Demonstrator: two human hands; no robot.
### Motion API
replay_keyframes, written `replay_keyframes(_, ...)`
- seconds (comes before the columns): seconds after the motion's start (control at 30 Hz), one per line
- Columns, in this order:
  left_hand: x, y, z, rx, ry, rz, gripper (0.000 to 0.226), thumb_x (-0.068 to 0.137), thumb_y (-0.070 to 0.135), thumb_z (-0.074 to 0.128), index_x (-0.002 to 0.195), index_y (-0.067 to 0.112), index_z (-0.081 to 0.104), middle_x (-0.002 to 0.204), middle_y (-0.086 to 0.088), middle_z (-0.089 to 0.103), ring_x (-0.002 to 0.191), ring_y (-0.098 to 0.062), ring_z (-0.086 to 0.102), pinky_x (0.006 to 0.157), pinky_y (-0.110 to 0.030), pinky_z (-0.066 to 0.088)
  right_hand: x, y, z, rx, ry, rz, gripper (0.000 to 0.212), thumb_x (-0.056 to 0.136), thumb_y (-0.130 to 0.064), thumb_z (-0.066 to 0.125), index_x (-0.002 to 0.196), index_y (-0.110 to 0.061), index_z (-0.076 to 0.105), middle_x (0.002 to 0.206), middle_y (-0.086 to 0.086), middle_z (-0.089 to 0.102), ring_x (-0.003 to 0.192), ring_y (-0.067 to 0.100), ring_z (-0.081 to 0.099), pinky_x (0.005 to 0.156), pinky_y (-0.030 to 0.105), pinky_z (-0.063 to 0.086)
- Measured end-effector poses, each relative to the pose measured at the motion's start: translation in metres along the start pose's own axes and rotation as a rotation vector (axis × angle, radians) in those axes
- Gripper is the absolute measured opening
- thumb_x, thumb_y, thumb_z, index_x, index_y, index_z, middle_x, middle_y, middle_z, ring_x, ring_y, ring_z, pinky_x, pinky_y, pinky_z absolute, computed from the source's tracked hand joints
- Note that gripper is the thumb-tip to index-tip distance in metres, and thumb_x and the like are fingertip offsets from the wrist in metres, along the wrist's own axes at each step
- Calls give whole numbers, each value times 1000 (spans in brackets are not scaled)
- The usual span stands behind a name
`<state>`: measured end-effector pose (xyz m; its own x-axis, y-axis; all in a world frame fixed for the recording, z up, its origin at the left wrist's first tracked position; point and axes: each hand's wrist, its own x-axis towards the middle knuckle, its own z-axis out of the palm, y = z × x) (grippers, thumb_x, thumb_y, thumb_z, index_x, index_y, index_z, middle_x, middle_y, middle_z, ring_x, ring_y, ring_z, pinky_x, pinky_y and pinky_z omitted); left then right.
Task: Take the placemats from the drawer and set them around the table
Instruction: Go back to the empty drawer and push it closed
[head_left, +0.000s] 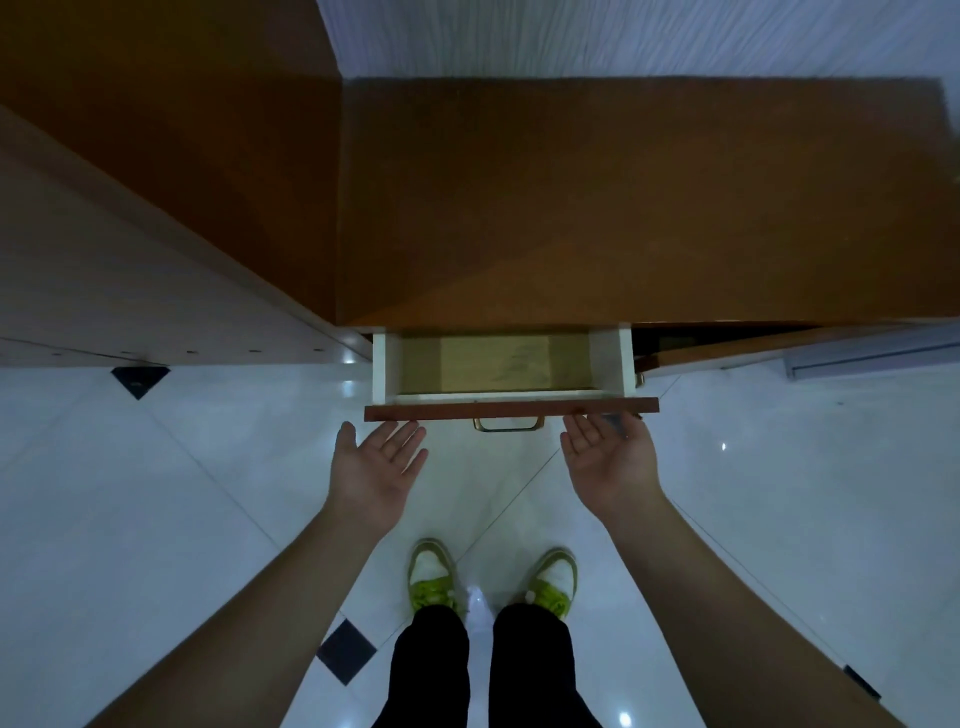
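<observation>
step: fetching placemats (496, 361) | left hand (376, 462), right hand (610, 454): spread wide, empty, before drawer (511, 409) | next: reach in, lift mats

Drawer (501, 402) pulled out below cabinet top (623, 208), left hand (371, 465) and right hand (615, 460) before its front — shoes (434, 577) behind.

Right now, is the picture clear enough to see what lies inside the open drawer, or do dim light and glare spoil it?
Head view: dim and bluish; the drawer interior is lit enough to show a flat pale sheet, its kind unclear; glare spots sit only on the floor tiles; wide-angle bending at edges; both hands sharp.
</observation>
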<state>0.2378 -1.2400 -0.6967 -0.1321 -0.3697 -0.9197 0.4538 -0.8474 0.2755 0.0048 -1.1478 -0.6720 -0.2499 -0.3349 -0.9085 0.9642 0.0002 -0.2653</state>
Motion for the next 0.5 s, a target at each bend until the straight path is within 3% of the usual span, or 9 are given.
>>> replay_keyframes(0.13,9,15,21,8,-47,25,68,104,55,20,152,8,32,151,-15,45,141,-30,40,120,-47,26,13,-10,18,-6,-53,-17,59,104,-39,36,150,-2,33,147,13,47,140,23,40,122,38,19)
replay_keyframes(0.5,33,35,64,-8,-121,85,66,104,56,15,155,16,27,155,-11,41,143,-27,38,119,-47,25,40,-22,59,27,-83,-97,64,105,-40,28,154,-2,15,160,16,26,147,26,28,122,39,19)
